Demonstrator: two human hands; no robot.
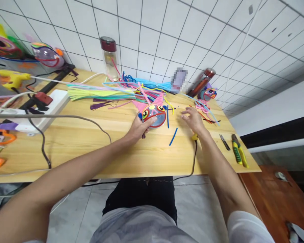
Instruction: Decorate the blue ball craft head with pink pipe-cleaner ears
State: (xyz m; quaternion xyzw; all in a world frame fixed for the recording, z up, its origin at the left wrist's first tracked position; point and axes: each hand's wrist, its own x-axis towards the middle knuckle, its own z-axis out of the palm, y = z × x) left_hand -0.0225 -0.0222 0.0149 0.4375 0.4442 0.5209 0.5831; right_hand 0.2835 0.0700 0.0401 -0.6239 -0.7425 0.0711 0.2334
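Note:
My left hand [139, 127] is closed round a fish-shaped craft [153, 114], a clear ball with red and blue rims, eyes and a pink pipe-cleaner fin, resting on the wooden table [91, 148]. My right hand [192, 120] hovers just right of it with fingers spread and nothing in them, above short blue pipe-cleaner pieces [173, 136]. A yellow tool tip [194, 137] with a black cord lies under my right wrist.
A heap of coloured pipe cleaners [111, 91] lies at the back, with two bottles [109, 57] and a second fish craft [207, 93]. Pliers [238, 151] and a small cutter [225, 141] lie at right. A yellow glue gun [14, 79], power strip [48, 108] and cables fill the left.

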